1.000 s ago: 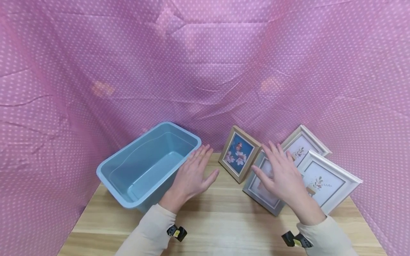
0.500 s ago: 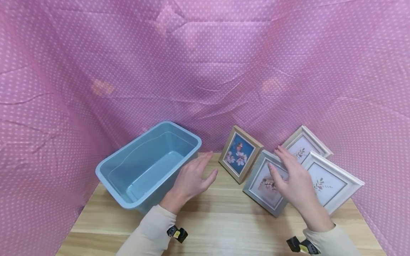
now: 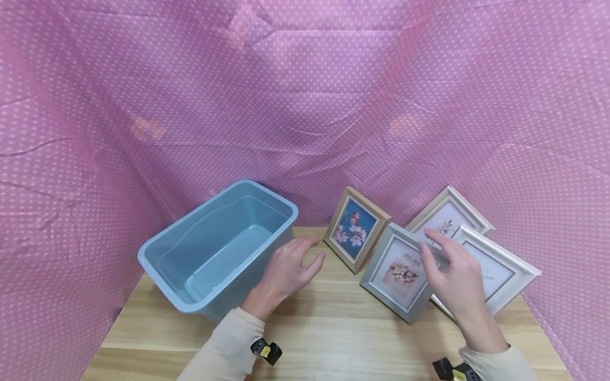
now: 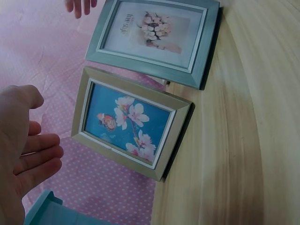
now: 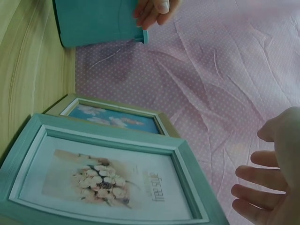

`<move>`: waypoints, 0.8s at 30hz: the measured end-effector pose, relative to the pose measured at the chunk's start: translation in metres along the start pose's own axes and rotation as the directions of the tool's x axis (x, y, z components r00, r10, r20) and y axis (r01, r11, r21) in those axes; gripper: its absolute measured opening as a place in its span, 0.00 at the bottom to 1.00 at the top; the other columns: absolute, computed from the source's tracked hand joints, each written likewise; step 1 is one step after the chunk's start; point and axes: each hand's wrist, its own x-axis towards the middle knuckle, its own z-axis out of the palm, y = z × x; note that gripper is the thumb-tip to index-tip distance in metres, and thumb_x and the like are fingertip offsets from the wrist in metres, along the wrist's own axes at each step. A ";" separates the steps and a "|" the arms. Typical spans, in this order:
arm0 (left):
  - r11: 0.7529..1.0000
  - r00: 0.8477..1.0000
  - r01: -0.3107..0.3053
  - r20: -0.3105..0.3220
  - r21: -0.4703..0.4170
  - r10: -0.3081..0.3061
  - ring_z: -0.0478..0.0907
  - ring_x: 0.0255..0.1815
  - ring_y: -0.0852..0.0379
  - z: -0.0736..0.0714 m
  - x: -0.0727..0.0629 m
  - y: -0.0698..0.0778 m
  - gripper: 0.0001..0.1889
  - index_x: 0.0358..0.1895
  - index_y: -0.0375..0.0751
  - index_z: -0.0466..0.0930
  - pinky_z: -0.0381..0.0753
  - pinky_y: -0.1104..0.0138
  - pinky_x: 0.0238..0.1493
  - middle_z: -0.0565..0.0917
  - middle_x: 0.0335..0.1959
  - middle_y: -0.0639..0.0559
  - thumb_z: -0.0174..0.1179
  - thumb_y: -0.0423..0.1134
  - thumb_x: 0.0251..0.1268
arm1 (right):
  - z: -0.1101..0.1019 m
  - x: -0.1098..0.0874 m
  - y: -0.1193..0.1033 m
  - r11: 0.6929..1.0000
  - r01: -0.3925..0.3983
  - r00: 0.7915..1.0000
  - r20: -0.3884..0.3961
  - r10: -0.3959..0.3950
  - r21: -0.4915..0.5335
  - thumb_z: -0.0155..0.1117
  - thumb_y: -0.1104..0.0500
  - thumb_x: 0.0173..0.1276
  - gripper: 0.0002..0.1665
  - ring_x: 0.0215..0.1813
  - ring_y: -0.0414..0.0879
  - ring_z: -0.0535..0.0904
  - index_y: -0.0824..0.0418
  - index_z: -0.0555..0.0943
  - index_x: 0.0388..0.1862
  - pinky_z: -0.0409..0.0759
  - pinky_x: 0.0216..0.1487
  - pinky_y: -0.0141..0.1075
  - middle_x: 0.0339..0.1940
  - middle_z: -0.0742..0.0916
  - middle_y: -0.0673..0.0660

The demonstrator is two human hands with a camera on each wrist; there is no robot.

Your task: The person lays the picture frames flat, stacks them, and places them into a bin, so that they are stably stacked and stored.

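My left hand (image 3: 284,269) hovers beside the right side of the blue plastic bin (image 3: 202,246), its fingers loosely bent and holding nothing. Right of it stands a tan picture frame (image 3: 355,230) with pink blossoms on blue. A grey-green picture frame (image 3: 395,278) with a bouquet print leans upright beside that one. My right hand (image 3: 457,283) hangs in front of two white picture frames, thumb and fingers apart with nothing between them. It partly hides the front white frame (image 3: 507,275). In the right wrist view, a gap shows between the right hand (image 5: 269,183) and the grey-green frame (image 5: 105,183).
The rear white frame (image 3: 445,217) stands partly behind the front one. Everything rests on a light wooden table (image 3: 329,338). A pink polka-dot cloth (image 3: 305,106) surrounds the table's back and sides.
My right hand has moved right and toward me, uncovering the grey-green frame's print. The left hand has dipped slightly and its fingers have bent more. The frames stay in place.
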 end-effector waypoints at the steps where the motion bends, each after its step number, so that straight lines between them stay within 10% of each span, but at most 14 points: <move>1: 1.000 1.000 0.005 0.006 -0.002 -0.005 0.91 0.53 0.46 0.001 0.000 0.000 0.17 0.57 0.38 0.88 0.93 0.57 0.56 0.93 0.53 0.43 0.70 0.44 0.71 | 0.000 -0.001 0.001 1.000 -0.004 1.000 -0.006 0.004 0.000 0.72 0.68 0.67 0.21 0.59 0.70 0.87 0.68 0.87 0.59 0.61 0.71 0.10 0.58 0.91 0.68; 7: 0.999 0.999 0.035 0.018 -0.020 -0.035 0.91 0.53 0.46 0.009 -0.003 0.002 0.17 0.56 0.38 0.88 0.93 0.57 0.56 0.93 0.52 0.43 0.71 0.43 0.70 | -0.002 -0.006 0.006 0.999 -0.051 0.998 -0.040 0.050 -0.017 0.72 0.68 0.67 0.20 0.60 0.63 0.87 0.66 0.88 0.59 0.63 0.70 0.11 0.58 0.91 0.67; 13: 0.998 0.996 0.056 0.070 -0.020 -0.054 0.91 0.55 0.48 0.018 -0.005 0.005 0.17 0.56 0.40 0.89 0.92 0.57 0.58 0.93 0.54 0.46 0.71 0.44 0.71 | -0.006 -0.011 0.012 0.994 -0.109 0.992 -0.059 0.107 -0.028 0.72 0.66 0.69 0.20 0.64 0.19 0.75 0.63 0.88 0.60 0.64 0.70 0.12 0.60 0.91 0.65; 24: 0.995 0.976 0.096 0.197 -0.029 -0.088 0.90 0.57 0.50 0.038 -0.011 0.010 0.17 0.59 0.42 0.88 0.91 0.57 0.60 0.92 0.56 0.47 0.70 0.47 0.73 | -0.010 -0.025 0.020 0.980 -0.196 0.978 -0.082 0.194 -0.024 0.72 0.68 0.68 0.22 0.55 0.13 0.70 0.66 0.87 0.62 0.62 0.61 0.10 0.57 0.91 0.69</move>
